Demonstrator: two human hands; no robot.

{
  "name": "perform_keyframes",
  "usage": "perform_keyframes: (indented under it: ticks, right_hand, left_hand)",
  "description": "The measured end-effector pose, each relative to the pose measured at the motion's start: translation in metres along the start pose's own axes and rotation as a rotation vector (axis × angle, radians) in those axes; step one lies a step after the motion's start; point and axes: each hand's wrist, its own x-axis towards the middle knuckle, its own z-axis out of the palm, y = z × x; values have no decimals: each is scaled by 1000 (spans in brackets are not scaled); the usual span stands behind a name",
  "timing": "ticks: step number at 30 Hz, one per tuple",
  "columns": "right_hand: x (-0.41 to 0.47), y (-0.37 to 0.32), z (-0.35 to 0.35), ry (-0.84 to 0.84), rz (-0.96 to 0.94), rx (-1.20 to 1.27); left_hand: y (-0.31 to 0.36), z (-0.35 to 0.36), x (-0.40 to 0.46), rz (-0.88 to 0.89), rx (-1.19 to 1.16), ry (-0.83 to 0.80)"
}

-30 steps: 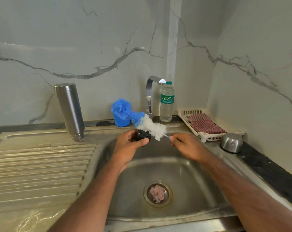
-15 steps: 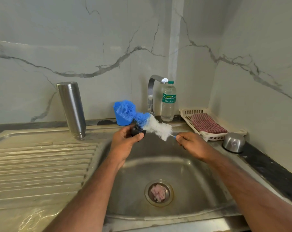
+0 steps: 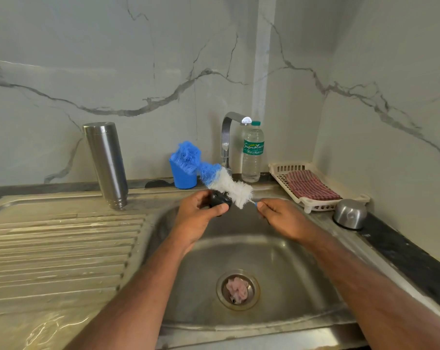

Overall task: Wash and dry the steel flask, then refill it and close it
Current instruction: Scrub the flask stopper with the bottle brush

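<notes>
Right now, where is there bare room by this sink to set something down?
The ribbed drainboard left of the basin, in front of the upturned flask, is bare. The right side is crowded: basket holding a cloth, steel bowl. The blue cup, tap and water bottle fill the back ledge.

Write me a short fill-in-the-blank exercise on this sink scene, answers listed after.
1. The steel flask stands mouth-down on the ____.
2. The right hand pinches the handle of the ____.
3. The left hand holds a small ____ cap.
4. The checked cloth lies in the ____.

Answers: drainboard; bottle brush; black; white basket
</notes>
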Motion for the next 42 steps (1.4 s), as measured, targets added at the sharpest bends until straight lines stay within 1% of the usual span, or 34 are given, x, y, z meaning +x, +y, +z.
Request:
perform_keyframes:
  ticks: [3, 4, 5, 9, 10, 13, 14, 18, 19, 22, 24, 28, 33, 38, 42]
  right_hand:
    - [-1, 15, -8, -24, 37, 49]
    - [-1, 16, -9, -33, 45, 51]
    - [-2, 15, -9, -30, 42, 32]
    - [0, 3, -2, 19, -7, -86]
    - [1, 4, -3, 26, -8, -91]
    - [1, 14, -9, 5, 6, -4]
    - [1, 14, -9, -3, 1, 2]
    - [3, 9, -4, 32, -22, -80]
    - [3, 8, -3, 33, -20, -70]
    - [0, 13, -10, 13, -6, -1]
    - [-2, 14, -14, 7, 3, 13]
    - [2, 9, -8, 18, -3, -22]
    - [-2, 18, -15, -15, 10, 51]
    - [2, 11, -4, 20, -7, -37]
    - [-1, 16, -10, -8, -12, 53]
  left_hand:
    - [4, -8, 1, 17, -96, 150]
    - [3, -12, 2, 20, -106, 171]
    - [2, -14, 2, 17, -100, 161]
    - [0, -1, -1, -10, -1, 26]
    - [1, 1, 0, -1, -14, 31]
    - [5, -6, 1, 25, -93, 143]
    - [3, -11, 2, 29, -96, 155]
    - [-1, -5, 1, 21, 32, 24]
    - [-1, -2, 1, 26, 49, 20]
    - [1, -5, 3, 46, -53, 137]
    - [0, -12, 4, 54, -100, 170]
    - [0, -8, 3, 14, -93, 80]
    - [2, -16, 4, 44, -151, 158]
    - [0, -1, 0, 24, -79, 16]
    - [-2, -11, 5, 12, -132, 101]
